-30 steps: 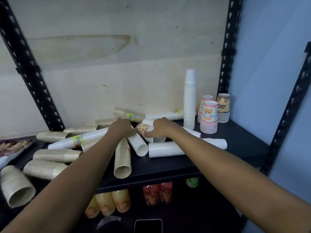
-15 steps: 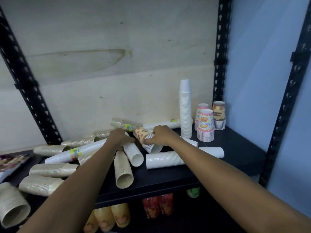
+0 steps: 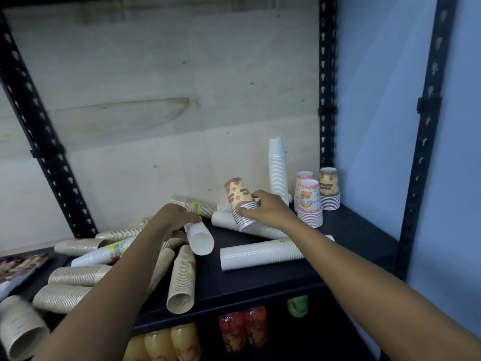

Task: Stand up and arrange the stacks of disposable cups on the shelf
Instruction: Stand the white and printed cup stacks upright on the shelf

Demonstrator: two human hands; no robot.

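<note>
My right hand (image 3: 265, 209) grips a short stack of printed orange-brown cups (image 3: 238, 195), tilted bottom-up above the shelf. My left hand (image 3: 175, 217) rests fingers-down on the heap of fallen stacks, touching a short white stack (image 3: 200, 238); whether it grips anything I cannot tell. A long white stack (image 3: 260, 254) lies on its side on the black shelf (image 3: 351, 230). Several beige stacks (image 3: 182, 280) lie tumbled at the left. Standing upright at the back right are a tall white stack (image 3: 278, 170), a pink printed stack (image 3: 309, 204) and a brown printed stack (image 3: 329, 190).
Black perforated uprights (image 3: 327, 100) frame the shelf, with a pale board behind and a blue wall on the right. Bottles of yellow and red drink (image 3: 234, 332) stand on the shelf below. A printed pack (image 3: 18, 267) lies at the far left.
My right hand has lifted the printed cup stack off the pile and tipped it towards upright. My left hand has stayed on the heap. The camera has tilted upward.
</note>
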